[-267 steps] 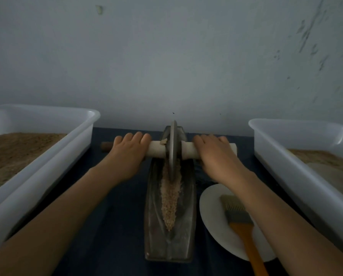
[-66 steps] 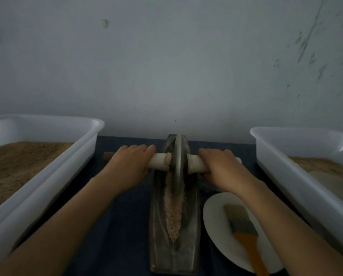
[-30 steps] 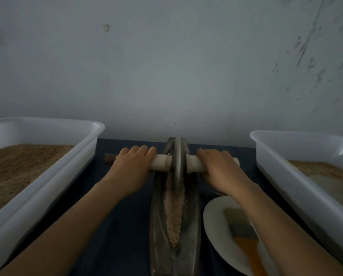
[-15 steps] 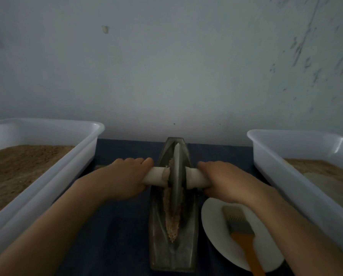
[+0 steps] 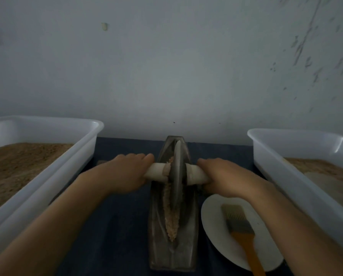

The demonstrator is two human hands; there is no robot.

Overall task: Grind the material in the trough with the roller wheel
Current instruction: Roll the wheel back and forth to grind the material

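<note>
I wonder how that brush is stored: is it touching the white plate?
Touching. The head view shows the brush lying flat on the white plate, bristles and orange handle resting on its surface.

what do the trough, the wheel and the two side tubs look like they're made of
The long boat-shaped grey trough looks like cast metal: dull, dark, faint sheen on its sloped walls. The thin grey disc wheel seems the same metal, with a matte face. Its pale cylindrical axle handle could be wood or plastic; unclear. The white rectangular tubs, left and right, look like glossy, slightly translucent plastic.
</note>
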